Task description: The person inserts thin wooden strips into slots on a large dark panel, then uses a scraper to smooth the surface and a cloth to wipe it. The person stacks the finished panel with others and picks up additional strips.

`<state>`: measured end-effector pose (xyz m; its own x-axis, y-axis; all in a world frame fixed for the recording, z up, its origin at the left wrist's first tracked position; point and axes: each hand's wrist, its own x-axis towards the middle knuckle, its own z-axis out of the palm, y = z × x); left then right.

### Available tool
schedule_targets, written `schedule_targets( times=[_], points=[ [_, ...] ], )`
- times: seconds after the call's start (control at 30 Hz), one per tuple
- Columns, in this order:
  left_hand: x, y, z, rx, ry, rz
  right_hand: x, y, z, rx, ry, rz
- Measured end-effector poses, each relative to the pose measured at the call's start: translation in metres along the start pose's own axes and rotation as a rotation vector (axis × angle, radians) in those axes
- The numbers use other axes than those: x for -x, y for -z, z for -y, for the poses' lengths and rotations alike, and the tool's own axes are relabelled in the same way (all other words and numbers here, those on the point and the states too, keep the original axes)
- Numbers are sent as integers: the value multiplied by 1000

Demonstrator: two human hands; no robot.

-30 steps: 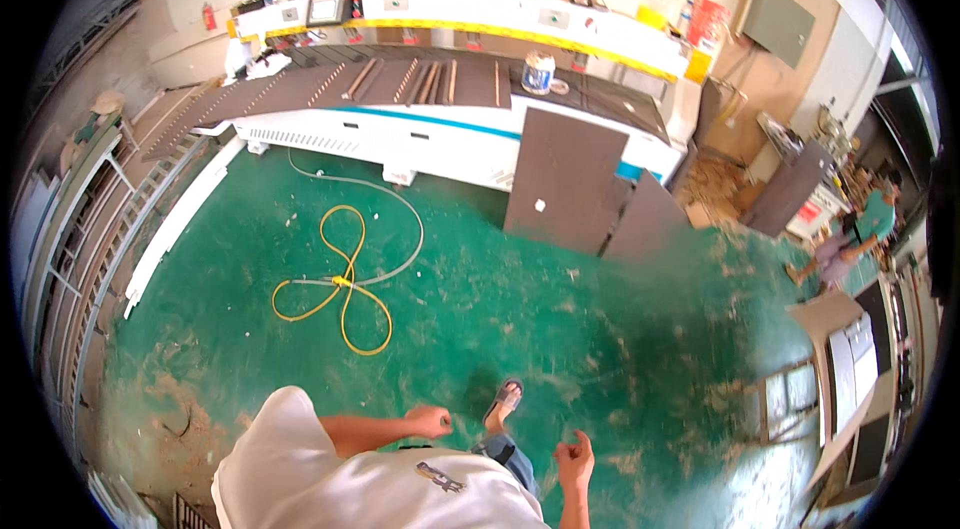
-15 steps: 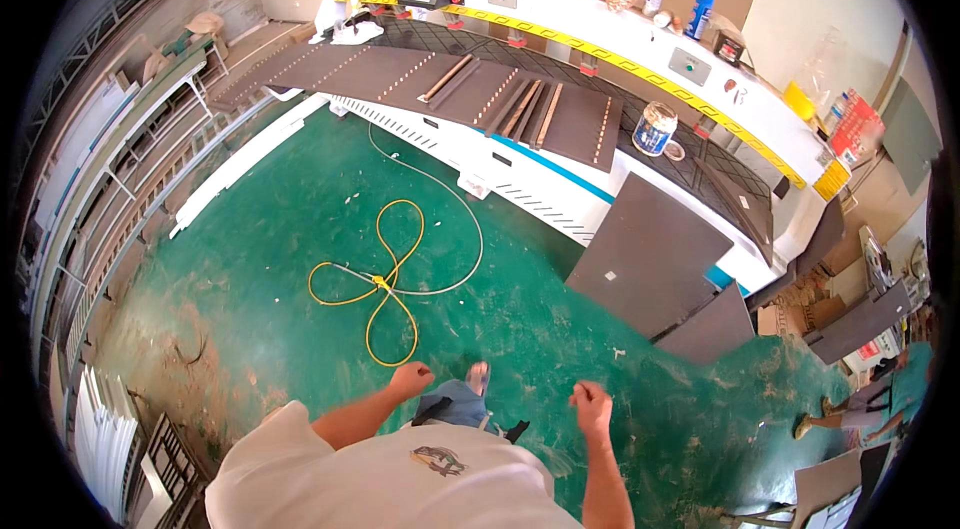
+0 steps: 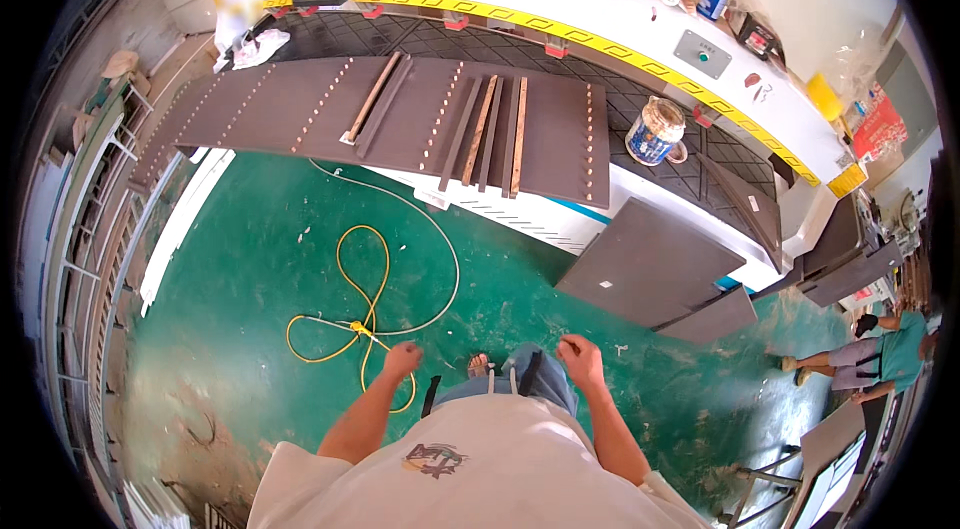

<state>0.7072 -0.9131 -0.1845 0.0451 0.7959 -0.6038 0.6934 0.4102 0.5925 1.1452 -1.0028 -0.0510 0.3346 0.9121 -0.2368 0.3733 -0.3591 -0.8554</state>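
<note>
My left hand (image 3: pixel 403 360) hangs low over the green floor, fingers curled in, close to the yellow hose (image 3: pixel 366 329). Across from it, my right hand (image 3: pixel 581 361) is held in front of my body with its fingers loosely bent inward. Neither hand touches anything, and nothing shows in them. Ahead, a long dark brown panel (image 3: pixel 270 109) rests on the white machine, small pale dowels standing in rows along it. Several narrow strips (image 3: pixel 483 129) lie across the panel. To their right stands an open tub (image 3: pixel 656 132) with a blue label.
Two dark boards (image 3: pixel 650 254) lean against the machine's front at right. A grey hose (image 3: pixel 455 269) joins the yellow loops on the floor. At the far right a person in a green top (image 3: pixel 903 351) stands near a board stand (image 3: pixel 785 474). A metal rack (image 3: pixel 85 279) runs along the left.
I have moved nearer the machine, so the panel and tub appear larger. My hands have swung a little, both staying free. The person at right has shifted position.
</note>
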Motion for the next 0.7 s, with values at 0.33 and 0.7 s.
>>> schedule_targets(
  times=[0.33, 0.7],
  points=[
    [-175, 165, -207, 89, -282, -392, -274, -71, 141, -15, 375, -224],
    [-390, 345, -353, -479, -297, -615, -468, -142, 231, 547, 109, -280]
  ],
)
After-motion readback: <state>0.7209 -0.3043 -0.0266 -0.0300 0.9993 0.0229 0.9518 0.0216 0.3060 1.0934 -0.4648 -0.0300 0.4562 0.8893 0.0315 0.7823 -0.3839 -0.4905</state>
